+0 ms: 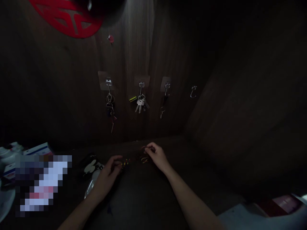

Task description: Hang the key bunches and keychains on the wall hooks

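- Far left, below the middle of the frame: white bottles [9, 156] beside a blue-and-white box [39, 149].
- Upper left: a red cut-out [82, 30] on the dark wood panel [140, 48].
- Lower left of centre: a pale rounded item [90, 166] with dark pieces around it; a clear item [90, 188] lies just beside the left forearm.
- Left of centre: a wall hook [108, 82] with a hanging key bunch [109, 101].
- Below it, the left hand [112, 171], fingers bent and reaching rightward to a multicoloured beaded item [126, 163] in the lower middle; whether they grip it, I cannot tell.
- Centre: silver keys [141, 103] with a yellow tag [132, 98] on a second hook.
- Lower middle: yellowish bands [144, 159], just below the right hand [155, 154], whose thumb and forefinger pinch a thin reddish strand [144, 147].
- Right of centre: a third hook [167, 85] with a small key ring [163, 110], then a bare hook [193, 92].
- Lower right corner: a red box [272, 207] on something pale.
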{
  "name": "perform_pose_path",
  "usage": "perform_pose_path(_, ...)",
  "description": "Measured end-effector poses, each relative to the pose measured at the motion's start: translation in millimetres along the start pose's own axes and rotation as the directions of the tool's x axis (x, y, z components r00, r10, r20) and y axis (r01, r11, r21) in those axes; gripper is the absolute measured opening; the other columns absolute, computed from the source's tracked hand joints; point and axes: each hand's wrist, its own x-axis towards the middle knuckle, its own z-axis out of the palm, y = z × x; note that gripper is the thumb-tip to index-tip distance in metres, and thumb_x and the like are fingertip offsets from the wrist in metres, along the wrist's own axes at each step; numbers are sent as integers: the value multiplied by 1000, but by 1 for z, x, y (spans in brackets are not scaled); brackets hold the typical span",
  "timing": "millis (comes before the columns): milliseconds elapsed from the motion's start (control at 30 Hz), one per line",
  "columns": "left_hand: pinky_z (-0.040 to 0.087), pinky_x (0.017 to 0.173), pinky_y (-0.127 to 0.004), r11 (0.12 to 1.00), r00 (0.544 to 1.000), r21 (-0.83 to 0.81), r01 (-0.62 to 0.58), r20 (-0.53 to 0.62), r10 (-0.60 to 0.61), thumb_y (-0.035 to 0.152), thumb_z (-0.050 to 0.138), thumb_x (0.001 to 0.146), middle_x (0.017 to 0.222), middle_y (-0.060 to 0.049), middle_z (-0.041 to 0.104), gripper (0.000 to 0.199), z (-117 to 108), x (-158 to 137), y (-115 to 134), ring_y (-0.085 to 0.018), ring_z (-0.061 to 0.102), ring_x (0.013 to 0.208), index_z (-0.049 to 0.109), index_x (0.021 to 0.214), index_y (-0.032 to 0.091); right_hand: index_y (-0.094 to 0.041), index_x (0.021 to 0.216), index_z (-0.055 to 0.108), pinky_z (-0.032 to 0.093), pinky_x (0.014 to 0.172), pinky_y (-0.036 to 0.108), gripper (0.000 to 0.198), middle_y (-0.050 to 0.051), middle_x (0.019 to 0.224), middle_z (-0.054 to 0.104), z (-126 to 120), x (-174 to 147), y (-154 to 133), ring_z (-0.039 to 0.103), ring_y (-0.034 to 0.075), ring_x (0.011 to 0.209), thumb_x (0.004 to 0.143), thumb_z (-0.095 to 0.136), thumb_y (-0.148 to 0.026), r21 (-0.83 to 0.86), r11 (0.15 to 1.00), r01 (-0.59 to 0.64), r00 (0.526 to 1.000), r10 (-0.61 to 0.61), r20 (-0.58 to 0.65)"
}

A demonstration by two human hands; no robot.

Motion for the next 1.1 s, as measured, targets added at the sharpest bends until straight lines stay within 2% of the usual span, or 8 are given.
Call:
perform_pose_path(200, 50, 74, -29, 943, 993, -325, 72, -67, -99, 44, 57, 76, 91, 0, 65, 37, -4, 9, -10, -16, 65, 75, 57, 106, 22, -19, 73, 55, 39, 53, 24, 19, -3, 57, 55, -4, 5, 4, 54, 14, 56, 74, 55, -38, 108, 993, -43, 995, 53, -89)
perform_pose_path(367, 51, 64, -22, 840, 986, -540, 56, -103, -132, 37, 67, 69, 82, 2, 64, 37, -5, 12, -10, -11, 62, 68, 60, 102, 21, -19, 71, 56, 36, 49, 23, 22, -5, 52, 48, -10, 6, 4, 48, 13, 50, 73, 55, -40, 84, 996, -34, 986, 46, -157)
perform_pose_path(467, 52, 58, -20, 817, 984, -573, 66, -100, -150, 35, 69, 67, 80, 1, 64, 37, -5, 11, -5, -11, 62, 65, 61, 101, 21, -18, 72, 58, 39, 52, 24, 23, -3, 56, 53, -12, 7, 7, 51, 14, 55, 74, 54, -41, 53, 998, -42, 986, 50, -159)
perform_pose_path(667, 49, 56, -19, 809, 989, -585, 58, -74, -124, 37, 71, 66, 82, 1, 65, 42, -3, 7, 1, -11, 62, 65, 60, 103, 20, -19, 83, 63, 43, 76, 29, 21, 4, 84, 66, -16, 9, 13, 60, 19, 83, 79, 50, -34, -98, 992, 83, 980, -99, -173)
perform_pose_path(867, 49, 58, -23, 808, 993, -588, 26, -79, -90, 41, 74, 62, 83, 0, 66, 48, -1, 5, 2, -14, 64, 67, 58, 102, 20, -20, 89, 61, 42, 83, 33, 18, 6, 95, 62, -17, 3, 1, 56, 20, 93, 80, 50, -30, -184, 970, 160, 922, -214, -324)
perform_pose_path(933, 50, 63, -25, 827, 996, -562, 7, -68, -54, 40, 72, 64, 90, -2, 66, 45, 0, 5, 1, -16, 65, 73, 58, 102, 20, -20, 85, 62, 44, 77, 30, 18, 5, 87, 64, -11, -3, -6, 58, 19, 86, 82, 48, -32, -112, 981, 157, 948, -181, -261)
perform_pose_path(1000, 51, 69, -26, 864, 999, -504, -9, -44, -16, 39, 69, 69, 96, -3, 66, 40, 1, 4, 0, -17, 66, 80, 57, 102, 21, -19, 80, 62, 45, 66, 27, 24, 3, 73, 64, -2, -9, -12, 59, 16, 72, 84, 48, -38, 6, 996, 93, 994, -92, -60)
perform_pose_path(1100, 51, 74, -29, 935, 1000, -353, -23, -2, 24, 37, 63, 74, 100, -5, 67, 33, 4, -1, 3, -20, 65, 89, 57, 103, 22, -18, 80, 64, 44, 61, 25, 34, 2, 69, 64, 13, -19, -22, 58, 14, 62, 85, 46, -46, 138, 990, -3, 961, -36, 274)
